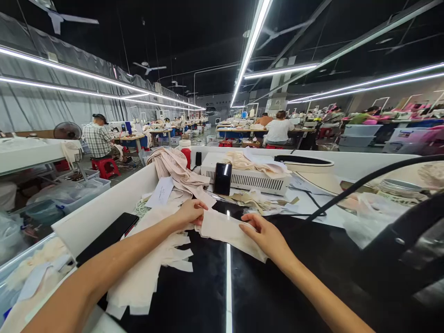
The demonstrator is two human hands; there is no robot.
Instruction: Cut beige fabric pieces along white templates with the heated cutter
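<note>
A strip of thin cream fabric (231, 231) stretches across the glossy black work surface (194, 300) in front of me. My left hand (189, 213) pinches its left end between thumb and fingers. At the strip's right part is my right hand (265, 236), its thumb and fingers apart and loosely curved over the cloth. Whether the right fingertips press on the fabric is hard to make out. Under and beside my left forearm lies a fanned pile of similar cream pieces (138, 282). Behind the left hand, a heap of beige-pink fabric (171, 171) carries a white paper label (160, 192).
A phone (222, 179) leans upright against a white vented box (246, 178) topped with cloth scraps. A dark flat device (107, 236) lies along the left rim. A black curved arm (350, 189) crosses the right side. Several people sit at sewing tables beyond.
</note>
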